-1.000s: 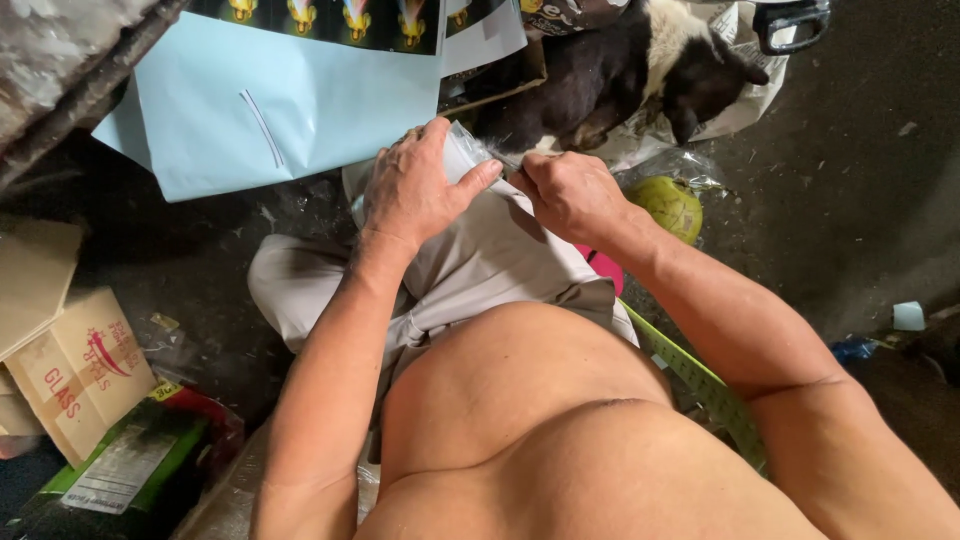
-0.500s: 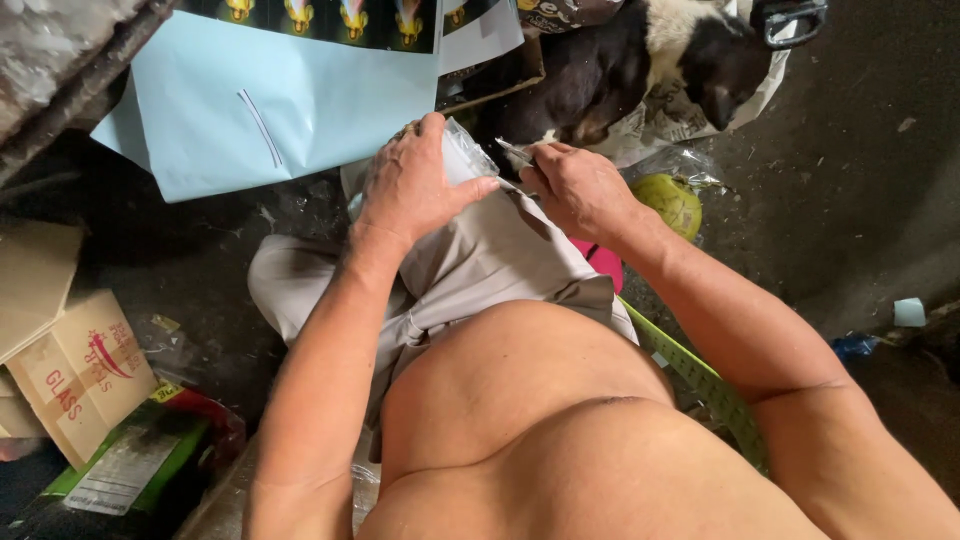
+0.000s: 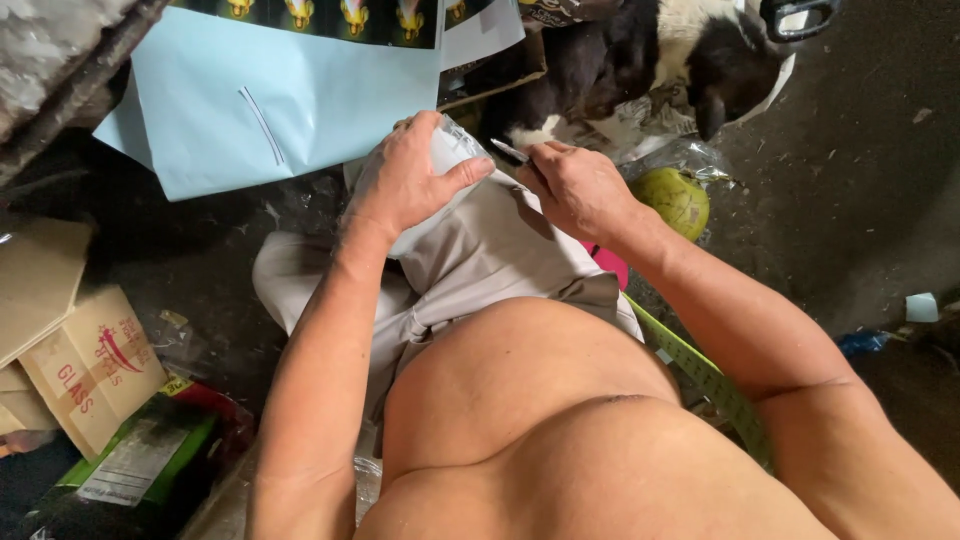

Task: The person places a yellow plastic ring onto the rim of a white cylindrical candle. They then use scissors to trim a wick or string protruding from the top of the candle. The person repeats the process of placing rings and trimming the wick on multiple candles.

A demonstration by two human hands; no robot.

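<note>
Hands work over a knee: left hand [image 3: 410, 180] clamps a pale pouch [image 3: 448, 152], right hand [image 3: 575, 190] pinches a small blade [image 3: 510, 152].

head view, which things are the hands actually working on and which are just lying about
In hand:
left hand pressing a clear plastic bag
right hand holding a small thin tool at the bag
grey cloth under both

Lying about:
pale blue paper
green coconut
cardboard box
black-and-white animal
measuring tape
</note>
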